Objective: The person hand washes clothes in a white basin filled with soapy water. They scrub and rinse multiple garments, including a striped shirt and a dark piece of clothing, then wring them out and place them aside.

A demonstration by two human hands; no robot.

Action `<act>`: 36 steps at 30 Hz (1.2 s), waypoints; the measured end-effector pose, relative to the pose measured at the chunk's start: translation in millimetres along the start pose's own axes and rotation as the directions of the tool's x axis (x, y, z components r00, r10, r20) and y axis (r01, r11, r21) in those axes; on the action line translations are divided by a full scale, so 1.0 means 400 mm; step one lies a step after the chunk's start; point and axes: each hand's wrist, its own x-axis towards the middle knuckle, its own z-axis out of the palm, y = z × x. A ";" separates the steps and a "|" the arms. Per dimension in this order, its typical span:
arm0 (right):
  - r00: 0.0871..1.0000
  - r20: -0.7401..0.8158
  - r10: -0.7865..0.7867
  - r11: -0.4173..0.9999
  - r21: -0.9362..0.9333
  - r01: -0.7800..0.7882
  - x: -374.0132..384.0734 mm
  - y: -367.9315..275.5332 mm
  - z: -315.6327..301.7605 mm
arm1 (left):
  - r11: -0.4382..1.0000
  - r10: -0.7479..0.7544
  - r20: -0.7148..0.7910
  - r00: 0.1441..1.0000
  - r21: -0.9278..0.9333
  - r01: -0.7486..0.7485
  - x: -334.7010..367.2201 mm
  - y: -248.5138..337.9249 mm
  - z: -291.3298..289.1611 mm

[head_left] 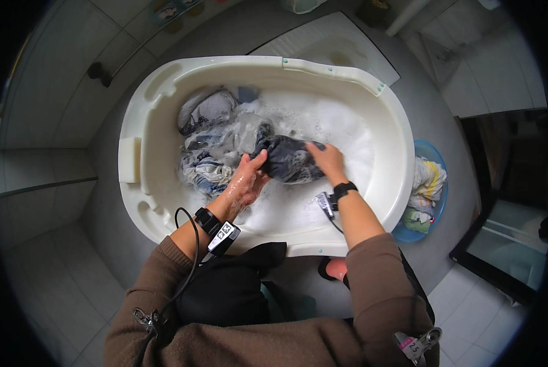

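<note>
- The dark cloth [291,160] lies between my two hands, just off the middle of the tub [402,165] toward 4 o'clock, bunched lengthwise and streaked with suds.
- My right hand [329,160] is closed on the cloth's 3 o'clock end, the fingers bent over its upper edge.
- My left hand [246,182] is against the cloth at about 9 o'clock; the fingers are partly out of sight, so I cannot tell whether they are clamped on it or only propping it.
- I judge the cloth soft and limp, with no stiffness to hold its shape, and heavy for its size since it looks soaked.
- The suds should make it slippery; a pinch at one thin fold would likely slide, while a full fistful of gathered folds at 9 and 3 o'clock should hold better.
- It does not look fragile, though its sodden middle would probably sag if I lifted by one end.
- Toward 10 and 9 o'clock, wet laundry [208,113] lies piled close to my left hand; thick foam [350,125] spreads at 2 o'clock.
- Outside the tub, past 3 o'clock, a blue basin [444,168] holds more clothes [425,186].
</note>
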 end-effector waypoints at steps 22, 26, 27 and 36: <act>0.711 -0.356 -0.607 0.605 0.374 0.703 -0.297 -0.378 0.091 | 0.978 -0.203 -0.115 0.972 -0.068 0.196 -0.018 0.023 -0.063; 0.897 -0.247 -0.367 0.926 -0.007 0.377 -0.105 -0.216 0.064 | 0.994 -0.104 0.124 0.987 -0.019 0.107 -0.010 0.025 0.006; 0.940 -0.174 -0.293 0.956 -0.049 0.289 -0.069 -0.162 0.052 | 0.996 -0.083 0.142 0.986 -0.006 0.085 -0.008 0.022 0.026; 0.950 -0.295 0.100 0.985 -0.105 -0.137 0.031 0.129 0.078 | 0.979 -0.095 0.110 0.989 -0.171 0.113 0.018 0.040 -0.066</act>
